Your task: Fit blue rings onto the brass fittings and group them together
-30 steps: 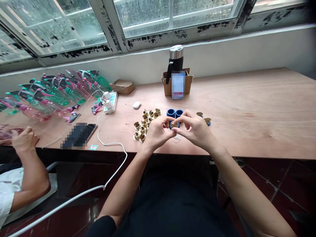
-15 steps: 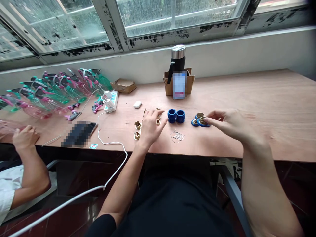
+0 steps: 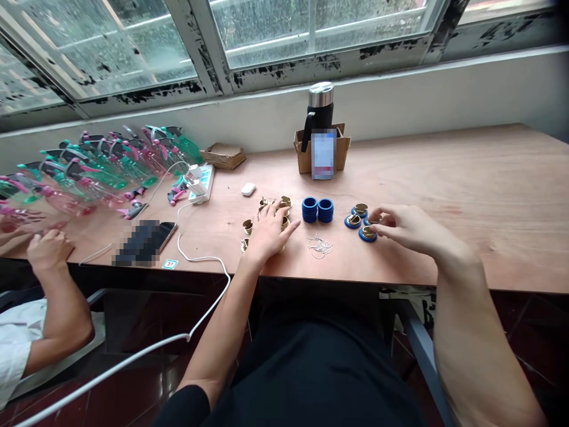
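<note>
My left hand (image 3: 269,228) lies palm down with fingers spread over a group of small gold metal cups (image 3: 248,226), partly hiding them. Two stacks of blue rings (image 3: 309,210) stand to its right, with a small pile of thin silvery wire rings (image 3: 319,246) nearer the desk edge. Bent at the fingers, my right hand (image 3: 406,228) has thumb and fingertips around one gold cup set in a blue ring (image 3: 372,219), mostly hidden by the fingers. Several matching gold-and-blue pieces (image 3: 367,233) lie close beside it on the desk.
A black flask (image 3: 320,110) stands in a cardboard box (image 3: 304,160) with a phone (image 3: 323,155) leaning in front. On the left are spray bottles (image 3: 111,157), a power strip (image 3: 202,182), a dark phone (image 3: 144,242), a white cable (image 3: 180,237) and a co-worker's hand (image 3: 50,252).
The piece at my right fingertips now sits nearer the desk edge, and those fingers are around another just behind it. My left hand has spread flatter over the gold cups.
</note>
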Motion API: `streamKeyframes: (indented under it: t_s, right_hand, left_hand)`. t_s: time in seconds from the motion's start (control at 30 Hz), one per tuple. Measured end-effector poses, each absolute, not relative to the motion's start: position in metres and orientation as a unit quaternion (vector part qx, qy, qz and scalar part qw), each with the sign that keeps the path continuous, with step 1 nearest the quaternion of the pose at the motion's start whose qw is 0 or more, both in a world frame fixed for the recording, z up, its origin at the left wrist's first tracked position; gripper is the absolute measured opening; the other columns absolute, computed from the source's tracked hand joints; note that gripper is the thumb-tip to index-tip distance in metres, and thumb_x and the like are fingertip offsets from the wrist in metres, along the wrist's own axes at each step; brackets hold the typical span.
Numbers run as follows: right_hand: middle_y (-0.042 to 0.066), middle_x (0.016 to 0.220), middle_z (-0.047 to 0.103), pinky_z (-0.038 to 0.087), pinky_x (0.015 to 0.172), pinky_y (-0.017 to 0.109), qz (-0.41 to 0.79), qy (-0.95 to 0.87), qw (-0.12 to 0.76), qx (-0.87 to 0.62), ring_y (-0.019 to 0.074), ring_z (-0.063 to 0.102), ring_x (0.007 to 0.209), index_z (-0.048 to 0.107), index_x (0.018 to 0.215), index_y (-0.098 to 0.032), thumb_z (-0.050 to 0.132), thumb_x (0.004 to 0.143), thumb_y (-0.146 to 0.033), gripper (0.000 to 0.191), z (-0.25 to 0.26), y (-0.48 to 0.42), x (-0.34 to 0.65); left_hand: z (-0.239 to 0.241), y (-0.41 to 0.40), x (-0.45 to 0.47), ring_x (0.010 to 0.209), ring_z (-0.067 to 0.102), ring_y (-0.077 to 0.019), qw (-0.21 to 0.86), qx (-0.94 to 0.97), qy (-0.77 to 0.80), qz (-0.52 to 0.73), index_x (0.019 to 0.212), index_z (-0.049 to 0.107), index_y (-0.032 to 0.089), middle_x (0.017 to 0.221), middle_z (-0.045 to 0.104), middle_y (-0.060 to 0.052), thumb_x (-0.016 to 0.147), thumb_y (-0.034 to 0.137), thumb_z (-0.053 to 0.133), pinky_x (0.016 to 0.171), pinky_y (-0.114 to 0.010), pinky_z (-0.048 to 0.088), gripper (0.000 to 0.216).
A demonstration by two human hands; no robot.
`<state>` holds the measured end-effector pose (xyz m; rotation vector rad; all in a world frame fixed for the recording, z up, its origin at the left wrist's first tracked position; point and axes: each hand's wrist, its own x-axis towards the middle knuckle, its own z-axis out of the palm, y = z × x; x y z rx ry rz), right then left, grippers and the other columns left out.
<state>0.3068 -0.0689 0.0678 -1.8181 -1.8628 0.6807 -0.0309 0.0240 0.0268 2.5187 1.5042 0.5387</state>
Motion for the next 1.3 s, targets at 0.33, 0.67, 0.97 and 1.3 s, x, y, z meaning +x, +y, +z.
streamKeyframes:
  t_s: [0.33, 0.67, 0.97, 1.3]
  right_hand:
    - [0.004, 0.074, 0.077, 0.048, 0.061, 0.031, 0.242, -0.682, 0.272, -0.635, 0.0229, 0.073, 0.071, 0.073, 0.101, -0.021, 0.064, 0.1, -0.044, 0.025, 0.071, -0.067, 0.291]
    - [0.007, 0.104, 0.072, 0.054, 0.072, 0.037, 0.123, -0.756, 0.374, -0.523, 0.0202, 0.067, 0.077, 0.069, 0.102, -0.022, 0.062, 0.101, -0.028, 0.009, 0.06, -0.054, 0.248]
    - [0.015, 0.139, 0.066, 0.06, 0.101, 0.054, 0.042, -0.786, 0.348, -0.51, 0.0374, 0.065, 0.129, 0.059, 0.139, -0.024, 0.06, 0.099, -0.019, 0.041, 0.027, -0.039, 0.211]
    - [0.018, 0.146, 0.059, 0.055, 0.113, 0.056, 0.037, -0.789, 0.345, -0.507, 0.0374, 0.06, 0.138, 0.065, 0.134, -0.02, 0.059, 0.101, -0.019, 0.034, 0.006, -0.03, 0.209]
  left_hand:
    - [0.045, 0.053, -0.016, 0.162, 0.026, -0.0394, 0.064, 0.837, 0.518, 0.165, 0.126, 0.068, 0.021, 0.168, 0.046, -0.012, 0.107, 0.06, 0.043, 0.134, -0.062, 0.015, 0.05]
    - [0.044, 0.082, -0.017, 0.148, 0.047, -0.0358, 0.104, 0.852, 0.498, 0.123, 0.115, 0.065, 0.02, 0.156, 0.056, -0.017, 0.107, 0.051, 0.047, 0.132, -0.064, 0.011, 0.037]
    - [0.036, 0.094, -0.013, 0.115, 0.067, -0.0315, 0.1, 0.845, 0.499, 0.164, 0.115, 0.06, 0.023, 0.116, 0.076, -0.012, 0.099, 0.029, 0.063, 0.114, -0.05, 0.041, 0.017]
    - [0.038, 0.085, 0.0, 0.118, 0.067, -0.0327, 0.077, 0.854, 0.493, 0.146, 0.111, 0.073, 0.024, 0.117, 0.079, -0.01, 0.095, 0.027, 0.07, 0.115, -0.051, 0.041, 0.016]
